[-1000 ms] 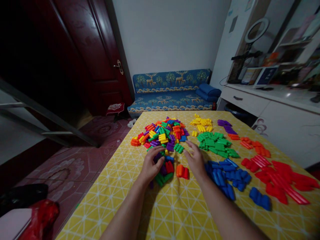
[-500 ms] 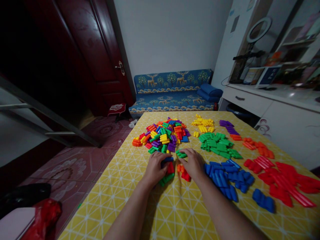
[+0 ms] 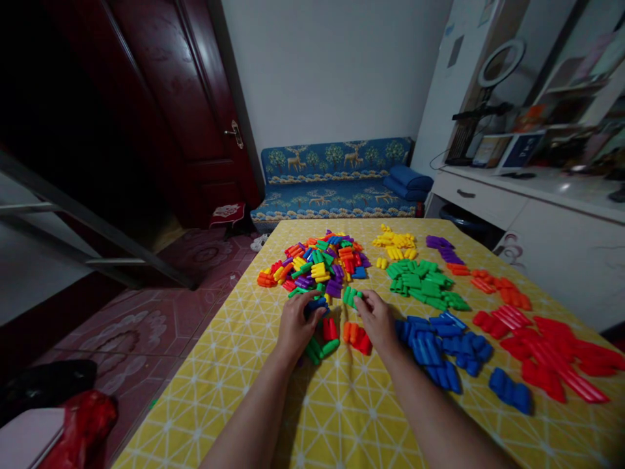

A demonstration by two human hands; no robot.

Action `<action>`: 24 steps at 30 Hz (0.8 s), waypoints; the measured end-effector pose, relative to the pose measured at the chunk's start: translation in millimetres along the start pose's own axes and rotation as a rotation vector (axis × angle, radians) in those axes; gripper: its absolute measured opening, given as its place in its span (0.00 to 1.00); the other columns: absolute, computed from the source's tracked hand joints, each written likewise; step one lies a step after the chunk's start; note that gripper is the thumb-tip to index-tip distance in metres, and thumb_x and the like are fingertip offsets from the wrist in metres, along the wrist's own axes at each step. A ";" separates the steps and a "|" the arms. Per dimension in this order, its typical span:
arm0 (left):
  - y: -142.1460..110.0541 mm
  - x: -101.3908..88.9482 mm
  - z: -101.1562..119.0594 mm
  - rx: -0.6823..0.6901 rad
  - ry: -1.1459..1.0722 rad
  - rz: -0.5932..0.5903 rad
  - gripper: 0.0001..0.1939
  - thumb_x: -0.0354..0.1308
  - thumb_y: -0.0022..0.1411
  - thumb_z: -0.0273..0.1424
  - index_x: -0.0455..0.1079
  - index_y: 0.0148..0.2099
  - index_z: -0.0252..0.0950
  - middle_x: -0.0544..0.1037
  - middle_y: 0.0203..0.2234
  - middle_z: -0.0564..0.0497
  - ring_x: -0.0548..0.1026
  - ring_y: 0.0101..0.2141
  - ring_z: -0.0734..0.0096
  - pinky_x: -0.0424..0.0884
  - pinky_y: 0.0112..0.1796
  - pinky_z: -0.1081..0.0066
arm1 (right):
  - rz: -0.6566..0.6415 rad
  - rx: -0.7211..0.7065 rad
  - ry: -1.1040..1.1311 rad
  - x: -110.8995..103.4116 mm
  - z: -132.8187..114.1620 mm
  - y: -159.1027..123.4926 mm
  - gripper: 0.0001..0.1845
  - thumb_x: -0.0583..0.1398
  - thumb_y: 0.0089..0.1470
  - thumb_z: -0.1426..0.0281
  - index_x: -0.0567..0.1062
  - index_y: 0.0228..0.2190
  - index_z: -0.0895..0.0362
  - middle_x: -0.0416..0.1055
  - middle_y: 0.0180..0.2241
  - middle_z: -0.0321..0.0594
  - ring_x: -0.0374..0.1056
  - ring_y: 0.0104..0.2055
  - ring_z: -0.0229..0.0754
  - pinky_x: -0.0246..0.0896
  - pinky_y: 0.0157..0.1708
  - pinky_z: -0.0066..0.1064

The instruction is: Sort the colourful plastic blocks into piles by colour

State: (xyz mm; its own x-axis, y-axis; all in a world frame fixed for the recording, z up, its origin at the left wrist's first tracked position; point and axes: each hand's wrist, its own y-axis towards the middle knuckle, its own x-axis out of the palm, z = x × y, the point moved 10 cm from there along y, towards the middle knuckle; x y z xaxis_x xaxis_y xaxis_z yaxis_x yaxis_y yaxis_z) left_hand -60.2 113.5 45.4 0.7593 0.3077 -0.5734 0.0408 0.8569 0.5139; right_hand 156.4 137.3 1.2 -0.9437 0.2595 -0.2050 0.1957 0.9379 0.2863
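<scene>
The right hand (image 3: 378, 319) pinches a green block (image 3: 350, 296) mid-counter (image 3: 234, 397); the left hand (image 3: 295, 326) grips a blue block (image 3: 318, 305). Nearer, between the forearms, lie orange and red blocks (image 3: 357, 337). A mixed heap (image 3: 317, 264) sits farther off; to the right are a green pile (image 3: 422, 284), blue pile (image 3: 430, 352) and red pile (image 3: 541, 348).

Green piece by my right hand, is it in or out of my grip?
In: your right hand pinches the green piece by its right end. I can't tell whether it's off the tablecloth.
</scene>
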 end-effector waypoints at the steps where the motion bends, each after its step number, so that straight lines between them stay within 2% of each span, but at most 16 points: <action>1: 0.2 -1.6 -1.6 -0.010 0.012 0.012 0.13 0.64 0.59 0.32 0.76 0.47 0.38 0.81 0.39 0.45 0.77 0.40 0.59 0.72 0.43 0.60 | 0.014 0.003 0.040 -1.1 -1.2 0.1 0.16 0.59 0.51 0.55 0.73 0.33 0.55 0.75 0.29 0.40 0.72 0.31 0.44 0.66 0.31 0.32; 4: 0.4 -4.4 -4.8 -0.026 0.018 0.034 0.10 0.64 0.59 0.31 0.76 0.45 0.37 0.81 0.37 0.46 0.77 0.40 0.59 0.72 0.43 0.60 | 0.094 0.046 0.171 -12.8 -2.6 4.9 0.17 0.62 0.48 0.55 0.74 0.31 0.57 0.74 0.26 0.38 0.70 0.27 0.41 0.65 0.27 0.30; 7: 0.8 -4.1 -5.1 -0.025 0.000 0.040 0.10 0.63 0.59 0.29 0.76 0.45 0.37 0.81 0.38 0.46 0.78 0.39 0.60 0.72 0.43 0.61 | 0.288 0.113 0.353 -44.0 4.0 15.4 0.18 0.65 0.46 0.55 0.73 0.31 0.57 0.72 0.26 0.36 0.70 0.28 0.39 0.65 0.27 0.29; 10: 1.5 -3.2 -4.4 -0.024 -0.009 0.044 0.11 0.63 0.59 0.28 0.76 0.45 0.37 0.81 0.38 0.46 0.78 0.39 0.60 0.73 0.43 0.61 | 0.452 0.128 0.607 -74.0 15.2 26.3 0.19 0.68 0.40 0.57 0.72 0.29 0.57 0.73 0.29 0.37 0.74 0.35 0.40 0.70 0.37 0.32; 12: 1.9 -2.3 -5.1 -0.031 -0.015 0.040 0.11 0.63 0.59 0.28 0.76 0.46 0.37 0.82 0.38 0.46 0.78 0.40 0.60 0.73 0.43 0.61 | 0.483 0.142 0.739 -82.3 22.1 31.0 0.21 0.71 0.35 0.60 0.70 0.27 0.56 0.74 0.31 0.37 0.74 0.41 0.42 0.70 0.45 0.35; 14: 2.0 -1.4 -6.6 -0.042 -0.015 0.033 0.12 0.62 0.60 0.29 0.76 0.47 0.37 0.81 0.39 0.45 0.78 0.41 0.59 0.73 0.44 0.60 | 0.492 0.184 0.799 -82.3 27.0 29.8 0.22 0.72 0.31 0.62 0.69 0.27 0.56 0.74 0.33 0.37 0.74 0.44 0.44 0.69 0.49 0.38; 16: 1.7 -1.1 -8.5 -0.054 -0.011 0.029 0.12 0.61 0.61 0.30 0.76 0.48 0.37 0.81 0.40 0.45 0.78 0.42 0.58 0.73 0.45 0.59 | 0.450 0.223 0.760 -73.5 24.8 25.2 0.23 0.72 0.32 0.61 0.71 0.32 0.55 0.75 0.38 0.39 0.74 0.46 0.46 0.69 0.47 0.39; 18: 0.9 -1.4 -11.2 -0.074 -0.009 0.030 0.13 0.60 0.61 0.30 0.75 0.49 0.36 0.81 0.41 0.44 0.78 0.43 0.57 0.73 0.46 0.58 | 0.312 0.229 0.612 -55.4 13.4 21.1 0.25 0.70 0.38 0.57 0.74 0.37 0.55 0.75 0.43 0.43 0.74 0.46 0.48 0.71 0.43 0.40; 21: -0.4 -3.6 -17.7 -0.127 -0.011 0.047 0.15 0.59 0.62 0.31 0.75 0.50 0.36 0.81 0.43 0.43 0.78 0.45 0.56 0.72 0.48 0.57 | 0.011 0.138 0.298 -17.3 -13.9 11.4 0.23 0.64 0.46 0.52 0.78 0.37 0.57 0.77 0.39 0.45 0.74 0.42 0.48 0.70 0.40 0.39; 24: -0.9 -8.2 -25.5 -0.178 -0.014 0.086 0.18 0.59 0.60 0.30 0.73 0.53 0.35 0.80 0.45 0.42 0.78 0.46 0.55 0.73 0.48 0.56 | -0.169 0.012 -0.080 11.4 -36.4 -8.6 0.19 0.64 0.48 0.54 0.79 0.35 0.55 0.77 0.36 0.44 0.74 0.37 0.46 0.69 0.38 0.37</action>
State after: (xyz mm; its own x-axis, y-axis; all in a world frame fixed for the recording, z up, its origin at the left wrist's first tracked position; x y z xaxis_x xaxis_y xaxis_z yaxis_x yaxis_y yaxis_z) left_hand -83.0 120.6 33.4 0.7639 0.3781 -0.5229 -0.1393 0.8879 0.4385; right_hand 134.2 123.9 30.5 -0.9392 0.1152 -0.3236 0.0398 0.9722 0.2307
